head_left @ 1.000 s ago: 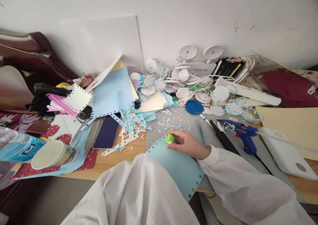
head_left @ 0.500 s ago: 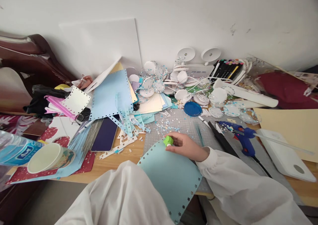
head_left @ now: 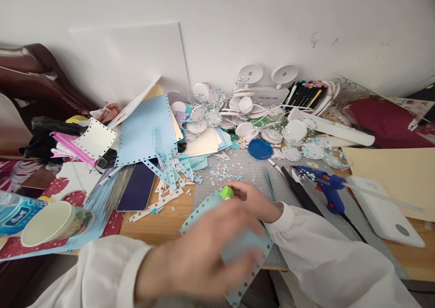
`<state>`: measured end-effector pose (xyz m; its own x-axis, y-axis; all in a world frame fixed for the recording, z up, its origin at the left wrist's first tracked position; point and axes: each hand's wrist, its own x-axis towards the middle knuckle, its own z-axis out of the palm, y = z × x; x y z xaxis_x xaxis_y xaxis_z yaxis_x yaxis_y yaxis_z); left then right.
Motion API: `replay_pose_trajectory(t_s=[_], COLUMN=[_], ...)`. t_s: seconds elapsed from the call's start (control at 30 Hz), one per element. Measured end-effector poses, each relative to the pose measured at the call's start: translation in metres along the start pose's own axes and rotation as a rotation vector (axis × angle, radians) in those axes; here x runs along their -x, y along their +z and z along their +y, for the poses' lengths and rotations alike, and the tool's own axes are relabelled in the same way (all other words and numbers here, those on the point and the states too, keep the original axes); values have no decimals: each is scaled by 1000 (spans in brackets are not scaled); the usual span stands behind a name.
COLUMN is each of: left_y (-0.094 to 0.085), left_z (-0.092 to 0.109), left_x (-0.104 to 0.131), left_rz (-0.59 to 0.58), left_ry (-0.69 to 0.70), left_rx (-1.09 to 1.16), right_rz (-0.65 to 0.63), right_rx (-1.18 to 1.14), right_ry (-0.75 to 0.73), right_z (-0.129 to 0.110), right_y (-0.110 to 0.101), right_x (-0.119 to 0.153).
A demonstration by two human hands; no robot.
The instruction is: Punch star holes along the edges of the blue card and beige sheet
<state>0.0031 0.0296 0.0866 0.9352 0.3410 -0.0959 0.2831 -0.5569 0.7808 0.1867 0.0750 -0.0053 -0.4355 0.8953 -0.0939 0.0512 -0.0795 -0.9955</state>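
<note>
On my feed, the right hand (head_left: 254,200) pinches the green punch (head_left: 226,192) in its fingertips at the far edge of the blue sheet (head_left: 208,207); the blurred left hand (head_left: 199,251), thumb and fingers parted, hovers above.

I note soft, diffuse, moderately bright light with faint shadows. Pale glare marks the dark headboard (head_left: 45,74). I record heavy motion blur on the left hand (head_left: 200,249); the right hand (head_left: 257,201) reads sharper. Wide-angle stretching distorts the paper cup (head_left: 73,222) near the left edge.
</note>
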Motion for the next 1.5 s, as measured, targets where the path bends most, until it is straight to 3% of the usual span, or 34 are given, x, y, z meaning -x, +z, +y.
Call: replay_pose_trajectory(t_s=[0.03,0.07,0.1,0.17,0.27,0.43,0.63,0.8,1.03,1.5], left_y=[-11,-20,-26,-32,-30,-21,-20,-23,-24,-26], left_z=[-15,-31,-47,-74,-101,-118,-122,-118,-117,-114], left_x=[-2,-4,-5,-5,-6,-6,-3,-3,-4,-6], left_rz=[182,449,578,464,234,210,207,167,148,122], left_ry=[-85,-190,-249,-297,-222,-155,-40,-7,-16,-34], left_rx=[-30,-93,-133,-91,53,223,-30,5,-3,-67], right_rz=[-2,-6,-12,-27,-51,-38,-26,9,10,4], right_rx=[-11,-15,-12,3,28,47,95,176,95,187], right_ry=[-9,-11,-8,-1,-1,-7,45,-54,5,-75], right_z=[-2,-3,-5,-9,-11,-12,-14,-15,-18,-15], right_y=[1,1,1,0,-2,-3,4,4,3,2], right_x=[0,0,-1,-2,-3,1,4,4,8,9])
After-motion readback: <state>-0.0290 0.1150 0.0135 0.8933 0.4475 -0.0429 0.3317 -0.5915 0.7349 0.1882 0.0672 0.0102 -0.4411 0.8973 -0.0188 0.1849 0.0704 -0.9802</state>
